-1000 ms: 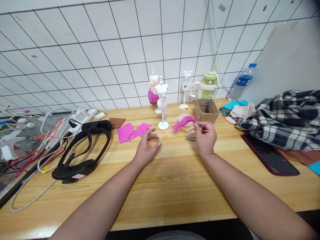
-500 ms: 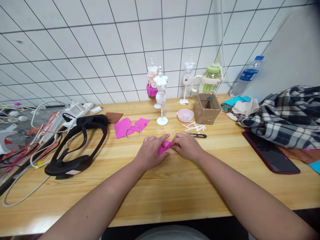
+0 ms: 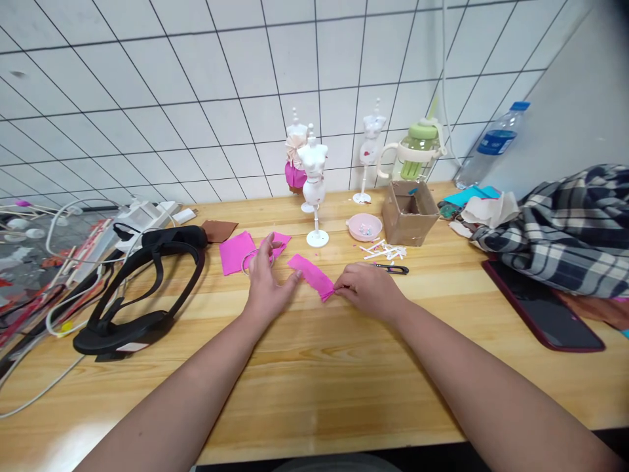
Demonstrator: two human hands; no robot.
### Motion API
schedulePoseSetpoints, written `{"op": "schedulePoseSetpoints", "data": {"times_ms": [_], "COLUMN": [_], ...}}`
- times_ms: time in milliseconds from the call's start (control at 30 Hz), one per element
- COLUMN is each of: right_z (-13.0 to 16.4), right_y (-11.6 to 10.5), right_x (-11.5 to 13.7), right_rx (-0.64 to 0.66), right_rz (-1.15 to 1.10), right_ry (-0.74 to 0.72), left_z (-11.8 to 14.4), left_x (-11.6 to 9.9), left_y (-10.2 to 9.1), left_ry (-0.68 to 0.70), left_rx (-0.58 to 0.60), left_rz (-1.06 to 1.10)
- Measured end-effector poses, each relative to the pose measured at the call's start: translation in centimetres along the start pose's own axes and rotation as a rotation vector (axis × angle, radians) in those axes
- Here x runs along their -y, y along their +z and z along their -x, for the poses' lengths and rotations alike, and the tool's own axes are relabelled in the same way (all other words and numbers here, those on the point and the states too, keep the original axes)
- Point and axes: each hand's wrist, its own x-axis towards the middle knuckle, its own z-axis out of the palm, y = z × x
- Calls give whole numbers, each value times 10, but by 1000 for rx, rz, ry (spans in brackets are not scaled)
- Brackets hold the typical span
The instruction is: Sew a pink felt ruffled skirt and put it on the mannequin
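Observation:
My right hand [image 3: 364, 288] pinches the gathered end of a pink crepe paper strip [image 3: 311, 275] just above the table. The rest of the strip stretches out to the left, flat and unfolded. My left hand [image 3: 268, 278] is open, fingers spread, over a wire ring [image 3: 247, 261] that it partly hides. Beside that ring lie a larger pink paper piece [image 3: 236, 252] and a smaller pink paper piece [image 3: 281, 244]. A white mini dress form [image 3: 315, 190] stands behind the strip. Just beyond my right hand rests a black snipper [image 3: 393, 269].
Further back are a dressed form [image 3: 295, 164], another bare form [image 3: 371, 141], a pink dish [image 3: 364, 227] of beads, a cardboard box [image 3: 410, 216] and a green-lidded cup [image 3: 417, 151]. A black headset strap [image 3: 147, 288] lies left; a phone [image 3: 543, 308] and plaid cloth [image 3: 580, 229] lie right.
My left hand has let go of the pink strip and moved left toward the wire ring, its fingers spreading. The strip now shows at full length, its end still pinched in my right hand.

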Motion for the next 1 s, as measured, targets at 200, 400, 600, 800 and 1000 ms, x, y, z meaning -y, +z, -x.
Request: {"op": "schedulePoseSetpoints", "data": {"times_ms": [200, 400, 600, 800, 1000], "right_z": [1, 2, 1, 2, 6], "right_y": [-1, -1, -2, -4, -7], "right_x": [8, 9, 8, 10, 22], "right_rx": [62, 79, 101, 119, 9], "right_rz": [68, 64, 23, 18, -2], "right_ry": [51, 40, 56, 55, 98], "left_z": [13, 16, 15, 15, 17], "left_x": [-22, -32, -33, -31, -31], "left_y": [2, 9, 11, 5, 5], "left_ry": [245, 304, 323, 303, 315], "left_rx": [295, 501, 542, 512, 488], "left_rz": [57, -101, -156, -175, -162]}}
